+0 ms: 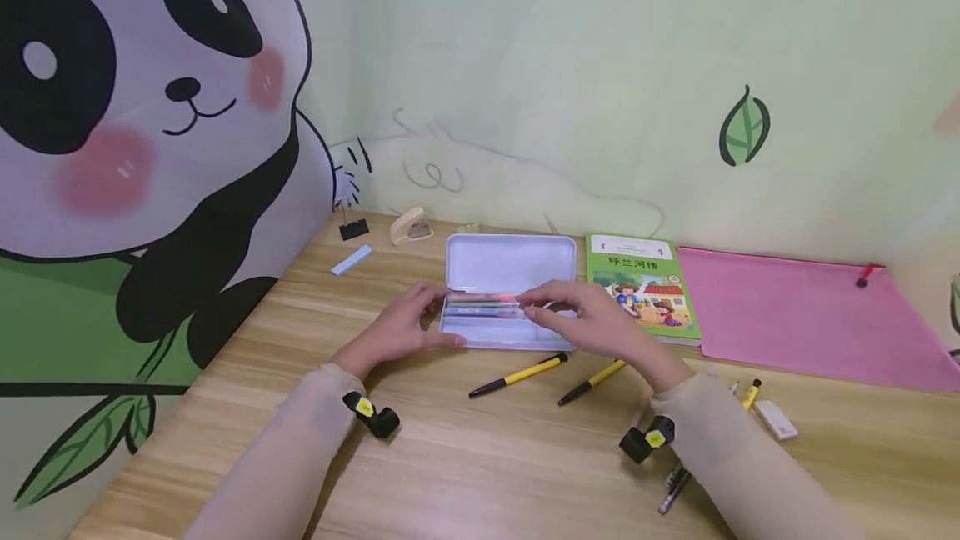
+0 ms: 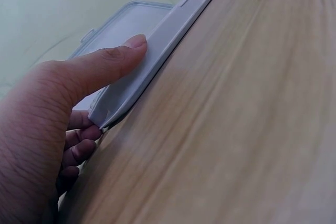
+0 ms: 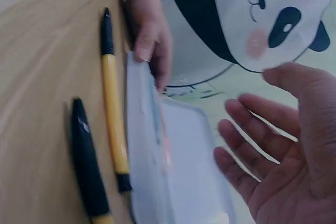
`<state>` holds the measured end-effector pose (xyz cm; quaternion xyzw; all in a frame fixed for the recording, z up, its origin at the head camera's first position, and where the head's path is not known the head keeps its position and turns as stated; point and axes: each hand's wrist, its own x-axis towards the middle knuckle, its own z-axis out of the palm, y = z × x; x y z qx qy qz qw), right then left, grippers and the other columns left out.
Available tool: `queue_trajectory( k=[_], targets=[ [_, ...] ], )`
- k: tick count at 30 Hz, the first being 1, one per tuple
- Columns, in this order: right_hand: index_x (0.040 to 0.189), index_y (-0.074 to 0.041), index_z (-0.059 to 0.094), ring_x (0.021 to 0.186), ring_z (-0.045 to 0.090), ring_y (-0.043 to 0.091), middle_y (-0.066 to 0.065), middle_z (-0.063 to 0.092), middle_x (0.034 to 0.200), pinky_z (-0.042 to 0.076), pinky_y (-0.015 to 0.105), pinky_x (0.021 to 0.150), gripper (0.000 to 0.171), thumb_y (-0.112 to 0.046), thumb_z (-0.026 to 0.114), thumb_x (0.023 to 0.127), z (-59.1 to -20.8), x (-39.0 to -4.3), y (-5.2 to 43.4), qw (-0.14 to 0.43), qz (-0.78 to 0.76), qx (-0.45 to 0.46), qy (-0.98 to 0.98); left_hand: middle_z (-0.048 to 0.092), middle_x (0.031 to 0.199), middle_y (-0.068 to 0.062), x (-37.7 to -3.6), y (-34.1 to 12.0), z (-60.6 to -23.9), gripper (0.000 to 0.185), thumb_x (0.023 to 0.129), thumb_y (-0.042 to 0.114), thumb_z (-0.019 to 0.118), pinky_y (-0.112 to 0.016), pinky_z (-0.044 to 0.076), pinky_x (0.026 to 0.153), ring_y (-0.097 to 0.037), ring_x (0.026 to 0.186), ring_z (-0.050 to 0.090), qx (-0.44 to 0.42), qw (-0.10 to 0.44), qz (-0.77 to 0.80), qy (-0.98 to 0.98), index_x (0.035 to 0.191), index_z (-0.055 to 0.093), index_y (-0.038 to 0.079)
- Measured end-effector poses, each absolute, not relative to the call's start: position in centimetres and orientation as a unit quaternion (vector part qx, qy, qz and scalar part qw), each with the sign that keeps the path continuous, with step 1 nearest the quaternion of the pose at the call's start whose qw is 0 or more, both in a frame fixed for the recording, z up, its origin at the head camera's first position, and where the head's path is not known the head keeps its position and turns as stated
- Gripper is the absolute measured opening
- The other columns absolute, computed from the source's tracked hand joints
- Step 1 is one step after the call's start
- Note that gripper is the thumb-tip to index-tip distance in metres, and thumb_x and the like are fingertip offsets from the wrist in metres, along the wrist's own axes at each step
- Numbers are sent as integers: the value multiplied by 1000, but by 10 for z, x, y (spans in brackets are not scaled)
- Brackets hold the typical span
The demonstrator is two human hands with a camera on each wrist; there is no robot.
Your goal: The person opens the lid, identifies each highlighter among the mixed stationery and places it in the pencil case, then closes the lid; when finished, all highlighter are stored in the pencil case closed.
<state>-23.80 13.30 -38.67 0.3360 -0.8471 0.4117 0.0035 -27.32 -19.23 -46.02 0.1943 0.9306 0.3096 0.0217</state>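
Observation:
A pale lavender pencil case (image 1: 480,333) lies with its hinged lid (image 1: 512,262) raised. Inside its tray are several slim pens (image 1: 480,312), one with a pinkish-orange tip. My left hand (image 1: 408,327) grips the case's left end, thumb (image 2: 118,61) on the front rim and fingers curled at the end wall. Over the right part of the tray hovers my right hand (image 1: 592,315). In the right wrist view its fingers are spread and relaxed, apart from the case, holding nothing. In front of the case lie two yellow-and-black pens, one left (image 1: 521,374) and one right (image 1: 592,382).
Behind stand a black binder clip (image 1: 354,229) and a beige stapler (image 1: 410,227), with a blue strip (image 1: 351,260) nearer. To the right are a green book (image 1: 641,282), a pink pouch (image 1: 795,315) and a white eraser (image 1: 776,421). Pencils lie partly under the right forearm.

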Motion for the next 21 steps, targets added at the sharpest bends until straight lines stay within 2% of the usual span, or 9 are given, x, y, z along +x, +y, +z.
queue_trajectory(
  k=[5, 11, 15, 18, 21],
  targets=[
    [130, -20, 70, 111, 63, 16, -6, 69, 124, 54, 43, 82, 32, -29, 64, 100, -383, -234, 160, 12, 368, 384, -846, 50, 134, -4, -274, -189, -462, 97, 69, 70, 80, -50, 40, 107, -24, 119, 51, 193, 17, 311, 930, 147, 49, 22],
    [130, -19, 70, 121, 60, 21, -1, 67, 130, 51, 47, 94, 32, -24, 65, 99, -385, -224, 199, 20, 331, 381, -863, 52, 131, -4, -277, -191, -462, 94, 69, 68, 81, -49, 41, 106, -25, 117, 51, 202, 8, 310, 929, 145, 51, 20],
    [123, -15, 73, 113, 63, 19, 1, 69, 124, 54, 42, 90, 26, -20, 65, 99, -392, -217, 230, -3, 329, 379, -865, 52, 133, -4, -276, -191, -462, 96, 68, 69, 82, -50, 40, 107, -26, 120, 51, 201, 10, 313, 928, 145, 51, 21],
    [120, -14, 74, 105, 64, 14, -1, 70, 118, 55, 37, 87, 23, -19, 64, 100, -398, -212, 253, -43, 332, 375, -864, 51, 135, -4, -275, -190, -462, 97, 67, 70, 81, -51, 39, 108, -26, 122, 51, 198, 13, 315, 928, 146, 51, 22],
    [118, -13, 73, 102, 66, 14, -1, 71, 116, 55, 36, 86, 21, -18, 64, 100, -405, -209, 273, -76, 336, 370, -863, 51, 135, -4, -275, -190, -461, 97, 67, 70, 81, -51, 39, 108, -26, 122, 51, 193, 15, 314, 929, 146, 50, 22]
  ],
)
